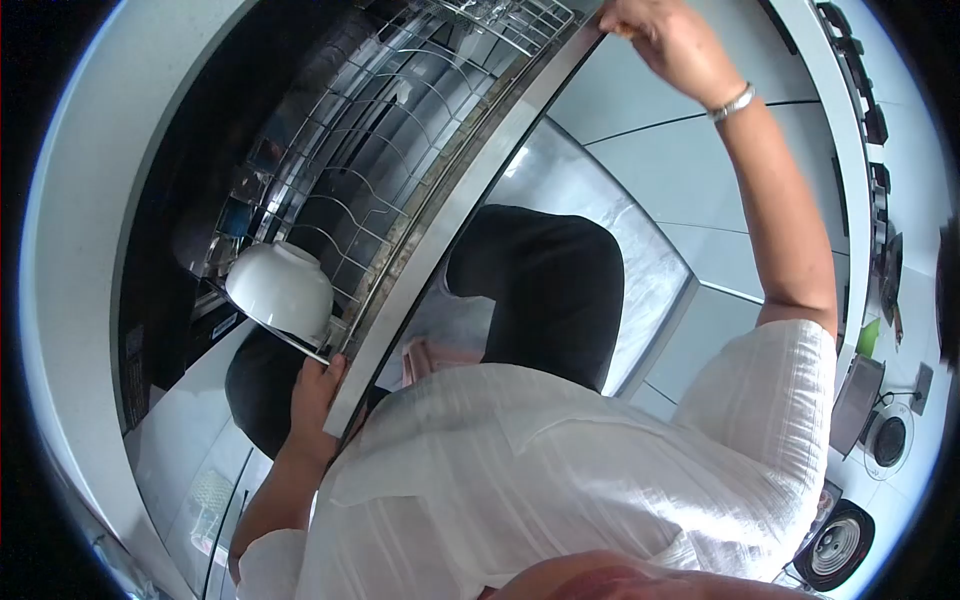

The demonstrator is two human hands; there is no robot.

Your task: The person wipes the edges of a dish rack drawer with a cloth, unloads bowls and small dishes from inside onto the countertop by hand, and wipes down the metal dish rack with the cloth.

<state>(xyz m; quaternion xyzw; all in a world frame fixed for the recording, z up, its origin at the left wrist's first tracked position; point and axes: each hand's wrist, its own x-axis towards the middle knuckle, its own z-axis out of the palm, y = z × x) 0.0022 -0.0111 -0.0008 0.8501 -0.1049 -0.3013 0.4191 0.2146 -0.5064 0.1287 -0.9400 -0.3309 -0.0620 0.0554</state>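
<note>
A pull-out drawer [460,195] with a wire dish rack [375,150] inside stands open before me, its metal front edge running slantwise across the view. My left hand [318,400] is at the near left corner of the drawer, fingers closed over the rim. Just beyond those fingers, a white bowl [280,290] sits tilted in the rack. At the drawer's far right corner is my right hand [665,45], a bracelet on its wrist, its fingers curled against the edge. Part of each hand's grip is hidden.
My bent knee in black trousers [540,280] is close to the drawer front. Pale cabinet doors [690,170] stand to the right, below a counter with a stove burner [835,545] and a green item [868,338]. A light cabinet frame [90,220] borders the left.
</note>
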